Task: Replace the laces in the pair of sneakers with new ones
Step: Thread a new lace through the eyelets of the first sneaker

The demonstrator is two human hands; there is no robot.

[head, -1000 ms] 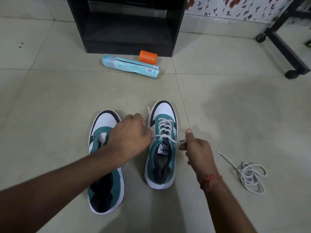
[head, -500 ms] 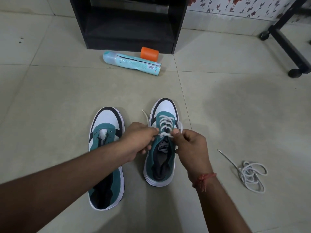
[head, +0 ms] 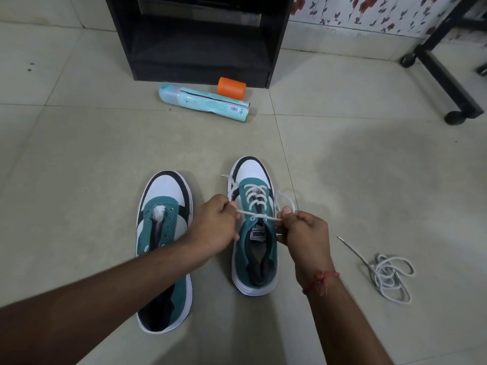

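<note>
Two teal, white and black sneakers stand side by side on the tiled floor. The right sneaker (head: 253, 248) has a white lace (head: 254, 197) threaded through its eyelets. My left hand (head: 214, 225) grips the lace's left end beside the shoe. My right hand (head: 303, 233) pinches the right end, which loops up above my fingers. The lace runs taut between both hands across the top eyelets. The left sneaker (head: 164, 196) has bare eyelets and my left forearm crosses its heel. A loose white lace (head: 390, 275) lies coiled on the floor to the right.
A teal tube-shaped pack (head: 204, 102) and an orange cylinder (head: 231, 87) lie ahead, in front of a black cabinet (head: 197, 35). A black frame on castors (head: 448, 75) stands at the far right, by a floral wall.
My right hand came in from the shoe's right side to its top eyelets, and my left hand moved closer. Both now hold lace ends pulled taut across the shoe.
</note>
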